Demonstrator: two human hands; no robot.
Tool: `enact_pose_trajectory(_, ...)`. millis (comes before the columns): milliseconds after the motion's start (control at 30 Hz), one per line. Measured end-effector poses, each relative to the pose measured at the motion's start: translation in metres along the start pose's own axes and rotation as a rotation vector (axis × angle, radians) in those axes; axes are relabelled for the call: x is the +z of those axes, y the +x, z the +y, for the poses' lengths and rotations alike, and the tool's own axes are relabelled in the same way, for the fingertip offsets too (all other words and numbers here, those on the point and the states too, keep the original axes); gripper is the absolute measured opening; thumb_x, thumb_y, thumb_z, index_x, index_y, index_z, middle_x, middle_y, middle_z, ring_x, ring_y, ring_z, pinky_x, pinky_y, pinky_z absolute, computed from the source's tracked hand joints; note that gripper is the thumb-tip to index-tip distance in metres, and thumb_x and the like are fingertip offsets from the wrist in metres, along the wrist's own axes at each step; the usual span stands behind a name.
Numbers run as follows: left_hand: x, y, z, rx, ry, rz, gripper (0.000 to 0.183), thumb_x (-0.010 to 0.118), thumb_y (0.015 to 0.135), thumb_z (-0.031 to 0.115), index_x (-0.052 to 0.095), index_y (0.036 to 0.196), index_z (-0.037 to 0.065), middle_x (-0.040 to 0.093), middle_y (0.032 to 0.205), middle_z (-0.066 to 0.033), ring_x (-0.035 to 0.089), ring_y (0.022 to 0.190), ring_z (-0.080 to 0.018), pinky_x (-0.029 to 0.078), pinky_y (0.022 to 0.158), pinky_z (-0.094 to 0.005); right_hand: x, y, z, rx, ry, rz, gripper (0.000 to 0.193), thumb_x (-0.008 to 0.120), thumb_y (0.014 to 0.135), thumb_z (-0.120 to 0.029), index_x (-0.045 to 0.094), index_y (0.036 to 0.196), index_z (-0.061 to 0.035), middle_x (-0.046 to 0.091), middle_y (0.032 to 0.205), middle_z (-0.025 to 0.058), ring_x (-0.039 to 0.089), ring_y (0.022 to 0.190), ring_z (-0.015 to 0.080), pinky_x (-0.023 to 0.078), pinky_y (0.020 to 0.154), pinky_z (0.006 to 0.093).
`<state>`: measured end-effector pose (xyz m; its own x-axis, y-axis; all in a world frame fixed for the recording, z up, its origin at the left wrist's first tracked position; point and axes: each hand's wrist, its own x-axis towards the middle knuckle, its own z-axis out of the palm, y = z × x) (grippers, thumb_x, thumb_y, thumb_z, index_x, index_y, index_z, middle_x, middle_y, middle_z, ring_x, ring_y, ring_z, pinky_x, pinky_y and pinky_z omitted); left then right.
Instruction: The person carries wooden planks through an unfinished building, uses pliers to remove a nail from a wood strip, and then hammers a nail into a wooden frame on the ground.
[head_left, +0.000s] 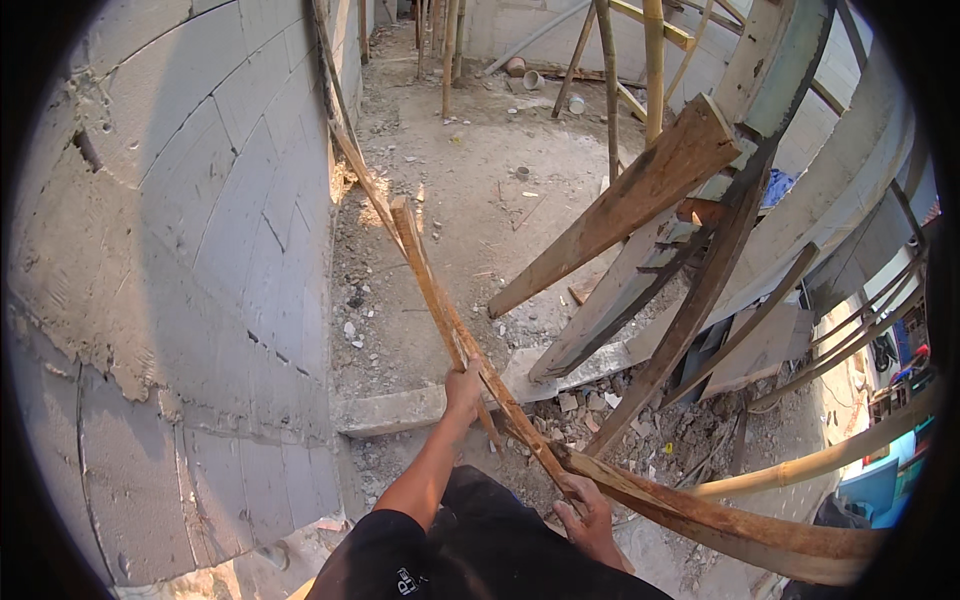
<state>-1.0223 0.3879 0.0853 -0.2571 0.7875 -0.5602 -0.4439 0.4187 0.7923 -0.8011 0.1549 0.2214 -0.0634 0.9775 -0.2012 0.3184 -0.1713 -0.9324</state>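
Note:
My left hand [463,392] is wrapped round a short wooden batten [428,275], where it crosses a long, thin wooden strip [520,422]. The strip slants from beside the block wall down toward me; whether the left hand grips it too is hard to tell. At its near end, my right hand [590,520] closes on the strip, low and in front of my body. Just beside the right hand lies a thick, rough plank [700,510] that runs off to the right. The batten's lower end shows below my left hand.
A grey block wall [230,230] rises on the left. To the right stand a leaning timber beam [620,210], a concrete column [640,270] and several slanted boards. A low concrete ledge [395,412] crosses the dirt floor [470,190]; rubble [640,420] lies beyond the plank.

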Motion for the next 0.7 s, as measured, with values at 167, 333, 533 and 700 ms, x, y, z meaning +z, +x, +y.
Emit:
enact_pose_trajectory(167,0.018,0.037,0.05,0.007,0.143,0.024,0.041,0.066,0.092,0.035,0.068,0.097,-0.005,0.068,0.085,-0.0102,0.061,0.075,-0.0194,0.048,0.069,-0.0367,0.014,0.054,0.01,-0.085,-0.661,0.114,0.082,0.081,0.077,-0.03,0.04,0.141,0.0012,0.042,0.141,0.0272,0.043,0.13,0.0441,0.038,0.108,0.047)
enact_pose_trajectory(333,0.039,0.064,0.091,0.096,0.189,-0.051,0.038,0.064,0.093,0.034,0.068,0.099,-0.004,0.068,0.086,-0.0098,0.061,0.077,-0.019,0.048,0.072,-0.0367,0.039,0.072,0.037,0.077,-0.666,0.154,0.086,0.08,0.076,-0.033,0.038,0.141,0.004,0.042,0.14,0.0286,0.043,0.129,0.045,0.038,0.107,0.0481)
enact_pose_trajectory(533,0.065,0.085,0.157,0.189,0.37,-0.11,0.039,0.063,0.094,0.034,0.067,0.104,-0.004,0.069,0.091,-0.011,0.064,0.085,-0.0191,0.048,0.076,-0.0364,0.07,0.123,0.04,0.255,-0.704,0.244,0.076,0.077,0.079,-0.033,0.042,0.136,0.0044,0.052,0.129,0.0272,0.049,0.122,0.0437,0.042,0.102,0.0482)
enact_pose_trajectory(700,0.062,0.156,0.203,0.238,0.392,-0.151,0.037,0.062,0.094,0.031,0.067,0.104,-0.004,0.069,0.09,-0.011,0.064,0.083,-0.0192,0.049,0.076,-0.0354,0.092,0.201,0.027,0.344,-0.655,0.194,0.063,0.073,0.083,-0.037,0.049,0.125,0.0028,0.058,0.121,0.0248,0.055,0.113,0.0432,0.046,0.096,0.0496)
